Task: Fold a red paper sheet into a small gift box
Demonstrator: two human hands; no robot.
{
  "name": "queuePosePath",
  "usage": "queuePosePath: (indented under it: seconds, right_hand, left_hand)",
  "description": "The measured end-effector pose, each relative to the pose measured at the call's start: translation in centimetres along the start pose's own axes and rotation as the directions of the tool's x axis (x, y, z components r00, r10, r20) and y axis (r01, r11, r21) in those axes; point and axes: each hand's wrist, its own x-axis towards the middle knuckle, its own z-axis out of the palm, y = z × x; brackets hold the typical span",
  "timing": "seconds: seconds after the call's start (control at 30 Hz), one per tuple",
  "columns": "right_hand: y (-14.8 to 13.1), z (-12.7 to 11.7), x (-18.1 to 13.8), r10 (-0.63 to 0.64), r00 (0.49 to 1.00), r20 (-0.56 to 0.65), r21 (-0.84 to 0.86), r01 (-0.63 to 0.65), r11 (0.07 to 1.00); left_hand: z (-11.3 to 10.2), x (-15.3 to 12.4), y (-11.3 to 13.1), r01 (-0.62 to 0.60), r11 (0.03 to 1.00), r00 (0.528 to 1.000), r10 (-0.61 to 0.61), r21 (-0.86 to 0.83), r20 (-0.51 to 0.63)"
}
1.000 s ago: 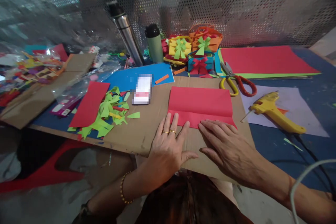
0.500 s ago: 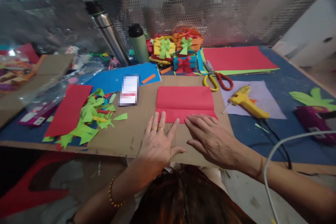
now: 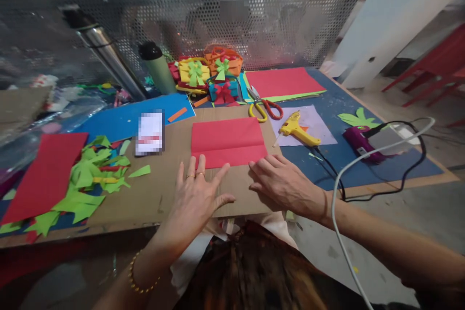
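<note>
The left hand [image 3: 201, 186] has its fingers splayed wide, gripping nothing, their tips at the near edge of a red sheet [image 3: 228, 133]. The right hand [image 3: 286, 181] keeps its fingers together and bent at the sheet's near right corner; whether they pinch the paper I cannot tell. The sheet, a matte rectangle crossed by a straight left-to-right fold, lies on smooth brown cardboard [image 3: 160, 193]. To the left, jagged green paper scraps [image 3: 85, 169] heap beside a plain red piece [image 3: 47, 174]. To the right, a yellow plastic glue gun [image 3: 293, 127] rests on lilac paper [image 3: 323, 123], near loop-handled scissors [image 3: 258, 100]. Farther off, little folded paper baskets [image 3: 204, 76] with pointed bows sit between a rounded green bottle [image 3: 160, 73] and a flat paper stack [image 3: 283, 82]; a tall steel flask [image 3: 109, 58] shines farther left. The tabletop [image 3: 334, 101] is speckled dark blue, edged in wood. Behind it rises a perforated metal panel [image 3: 174, 14]; at far right are a white wall [image 3: 378, 29] and a red chair [image 3: 441, 58] on a grey floor [image 3: 316, 252].
</note>
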Motion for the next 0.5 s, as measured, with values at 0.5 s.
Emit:
queuePosePath:
  seconds: [0.5]
  right_hand:
    - [3.5,-1.5,-0.1,0.117,0.99,-0.076,0.177,-0.102,0.979]
  left_hand:
    - [0.1,-0.1,0.0,-0.025,1.0,0.999,0.025,0.0,-0.03]
